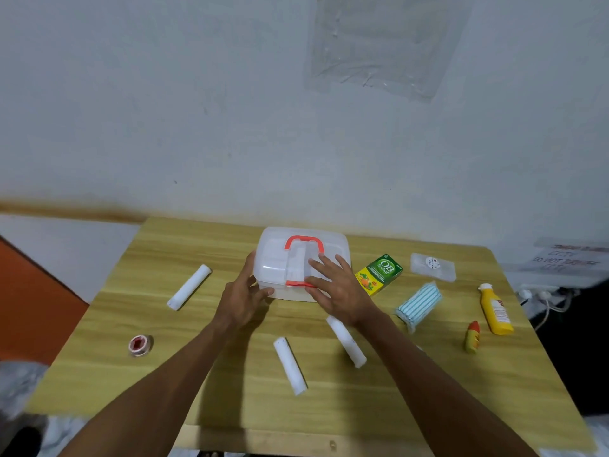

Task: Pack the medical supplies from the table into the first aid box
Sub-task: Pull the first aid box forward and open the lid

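Note:
A translucent white first aid box (276,258) with a red handle stands shut at the back middle of the wooden table (230,400). My left hand (242,296) grips its front left corner. My right hand (339,285) lies flat on the lid, thumb at the front edge near the red clasp. Three white bandage rolls lie around: one at the left (189,286), one in front (290,366), one under my right wrist (347,343). A green and yellow medicine carton (379,273) sits right of the box.
A pack of striped face masks (419,303), a clear packet (432,267), a yellow bottle (494,310) and a small yellow-green bottle with a red cap (472,337) lie at the right. A red tape roll (140,344) sits at the left. The wall stands right behind the table.

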